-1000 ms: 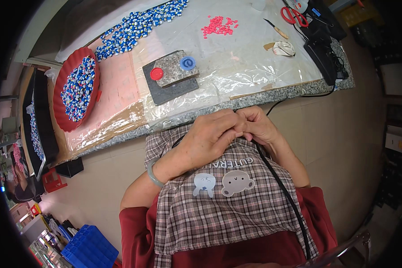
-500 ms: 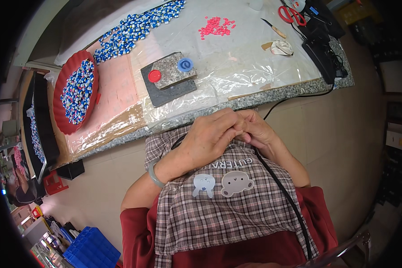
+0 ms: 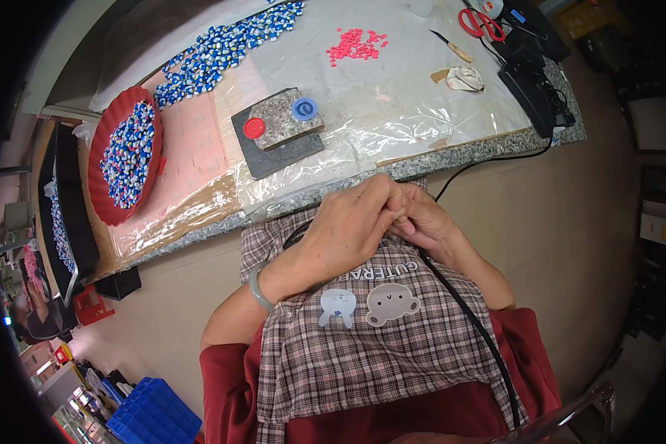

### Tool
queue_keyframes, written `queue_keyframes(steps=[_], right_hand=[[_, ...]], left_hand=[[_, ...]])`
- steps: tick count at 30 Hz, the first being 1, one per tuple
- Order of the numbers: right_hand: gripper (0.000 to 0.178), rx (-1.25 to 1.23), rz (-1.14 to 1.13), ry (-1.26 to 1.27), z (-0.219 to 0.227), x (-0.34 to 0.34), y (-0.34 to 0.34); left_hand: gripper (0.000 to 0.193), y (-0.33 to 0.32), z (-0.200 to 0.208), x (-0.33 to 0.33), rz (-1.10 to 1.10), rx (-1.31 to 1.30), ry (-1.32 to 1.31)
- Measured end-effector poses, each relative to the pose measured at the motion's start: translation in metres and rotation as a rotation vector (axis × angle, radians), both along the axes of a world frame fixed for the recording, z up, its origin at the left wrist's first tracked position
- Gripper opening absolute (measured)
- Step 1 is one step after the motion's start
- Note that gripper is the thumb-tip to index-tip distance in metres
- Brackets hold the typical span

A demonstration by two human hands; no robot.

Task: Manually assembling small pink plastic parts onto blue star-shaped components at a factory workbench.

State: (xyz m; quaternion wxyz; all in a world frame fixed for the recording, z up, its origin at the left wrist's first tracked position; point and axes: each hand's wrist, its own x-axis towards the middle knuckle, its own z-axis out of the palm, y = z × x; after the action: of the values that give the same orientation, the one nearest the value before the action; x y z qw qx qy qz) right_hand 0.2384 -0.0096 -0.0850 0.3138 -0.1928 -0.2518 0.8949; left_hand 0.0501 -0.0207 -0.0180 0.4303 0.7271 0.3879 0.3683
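My left hand (image 3: 348, 222), with a pale bangle (image 3: 258, 287) on its wrist, meets my right hand (image 3: 431, 220) over the plaid apron (image 3: 370, 333), just in front of the table edge. Both hands have bent, closed fingers that press together at the tips. Whatever may be between them is hidden or too small to name. A black cord (image 3: 466, 322) runs down over the apron from below the hands. Beyond them on the table, a speckled stone block (image 3: 277, 122) rests on a dark slab (image 3: 266, 164), bearing a red cap (image 3: 254, 129) and a blue round cap (image 3: 305, 109).
A red fluted tray (image 3: 96, 159) holds many small blue-and-white pieces (image 3: 128, 152); more blue pieces (image 3: 226, 48) spread behind it. Small pink pieces (image 3: 356, 46) lie at the back. Farther right are a knife (image 3: 457, 50), crumpled tissue (image 3: 465, 78), red-handled scissors (image 3: 481, 26) and black devices (image 3: 529, 92).
My joined fingers have shifted very slightly, the left hand's knuckles a little higher. The table things appear slightly displaced in the picture.
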Motion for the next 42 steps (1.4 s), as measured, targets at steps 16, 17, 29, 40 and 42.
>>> queue_keyframes(steps=[16, 17, 29, 40, 42], right_hand=[[0.028, 0.094, -0.025, -0.207, 0.002, 0.01, 0.006], [0.028, 0.094, -0.025, -0.207, 0.003, 0.012, 0.007], [0.03, 0.05, -0.002, -0.141, 0.0, 0.009, 0.002], [0.038, 0.208, -0.025, -0.031, 0.009, 0.007, 0.004], [0.037, 0.244, -0.047, -0.088, 0.017, 0.006, 0.003]], left_hand=[[0.012, 0.002, 0.003, -0.003, -0.031, 0.027, -0.058], [0.011, 0.002, 0.005, -0.005, -0.052, -0.007, -0.061], [0.012, 0.001, -0.001, -0.003, -0.053, 0.0, -0.03], [0.013, 0.001, -0.006, -0.008, 0.097, -0.071, -0.148], [0.014, 0.0, -0.006, -0.008, 0.127, -0.086, -0.169]])
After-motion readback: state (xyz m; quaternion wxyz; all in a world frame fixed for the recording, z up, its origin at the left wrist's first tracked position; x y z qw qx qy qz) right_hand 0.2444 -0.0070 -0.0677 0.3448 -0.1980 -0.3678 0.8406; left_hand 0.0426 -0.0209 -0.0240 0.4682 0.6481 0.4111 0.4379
